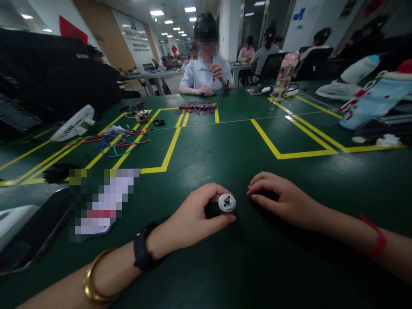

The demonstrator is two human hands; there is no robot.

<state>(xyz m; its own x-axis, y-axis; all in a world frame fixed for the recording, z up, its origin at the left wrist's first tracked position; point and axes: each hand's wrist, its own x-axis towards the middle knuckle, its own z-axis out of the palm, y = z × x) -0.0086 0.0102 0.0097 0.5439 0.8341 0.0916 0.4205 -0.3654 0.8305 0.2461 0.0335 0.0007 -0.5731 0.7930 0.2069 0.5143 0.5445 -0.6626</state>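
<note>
A small round metal motor (227, 203), with a dark shaft at the middle of its silver end face and small holes around it, faces up toward me. My left hand (196, 214) grips it between the thumb in front and the fingers behind; its lower body is hidden in shadow. To the right, my right hand (283, 199) rests on the green table (206, 159), apart from the motor. Its fingers are loosely bent, with a gap between them and the thumb, and nothing shows in them.
Loose coloured wires (120, 139) and a white fan (74, 124) lie to the left, near a partly blurred paper (106, 201) and a phone (35, 231). Across the table, a person (206, 71) holds a red-handled tool behind a wire bundle (198, 108). Bottles (285, 77) stand right.
</note>
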